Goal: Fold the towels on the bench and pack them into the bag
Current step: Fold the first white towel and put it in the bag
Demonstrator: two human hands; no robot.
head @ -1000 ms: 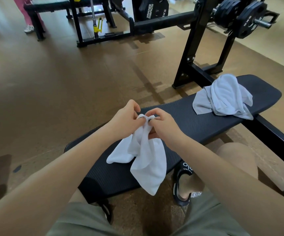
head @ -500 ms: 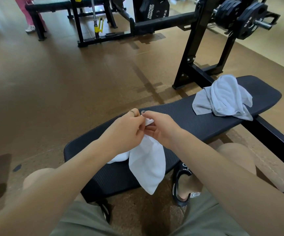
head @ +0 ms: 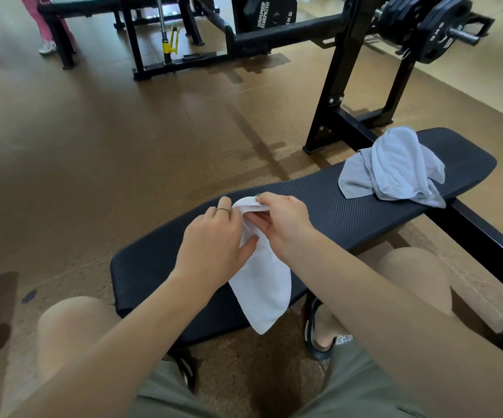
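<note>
From your head camera, you sit facing the long black ribbed-top padded bench (head: 319,203), your bare knees on its near side. Over the middle of the bench your right hand (head: 283,221) pinches the top edge of the small white cloth towel (head: 262,285) between thumb and curled fingers, while your left hand (head: 211,245), a thin ring on one finger, rests against the towel's left side with its thumb pressed on the cloth; you cannot tell whether its fingers curl round the fabric. The towel hangs from your hands and drapes past the bench's near edge. Toward the far right end of the bench lies a crumpled pale grey towel (head: 395,170). Beyond the bench stands a black steel rack (head: 343,70); a plate there reads "HAMMER STRENGTH", and a black weight plate (head: 437,28) right of it is marked "5 KG".
</note>
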